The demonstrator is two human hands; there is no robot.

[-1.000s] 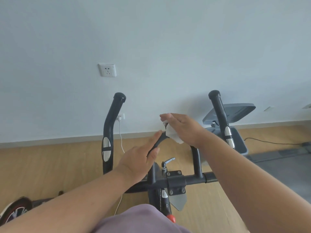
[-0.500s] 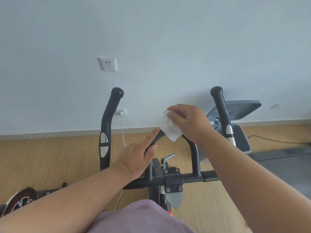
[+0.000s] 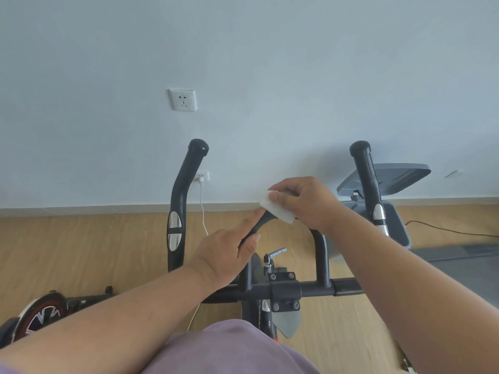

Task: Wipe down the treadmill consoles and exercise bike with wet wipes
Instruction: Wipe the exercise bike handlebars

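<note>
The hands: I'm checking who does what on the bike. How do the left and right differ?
The right hand pinches a white wet wipe against the top of the inner loop bar; the left hand holds no wipe. The right sits higher on the arch, the left lower on its left side, forefinger stretched along it. Both touch the same bar.

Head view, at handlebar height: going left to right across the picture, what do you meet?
Left upright handlebar → white charger cable → left hand → wet wipe → right hand → right upright handlebar → grey pedal bin → black cable on the floor.
</note>
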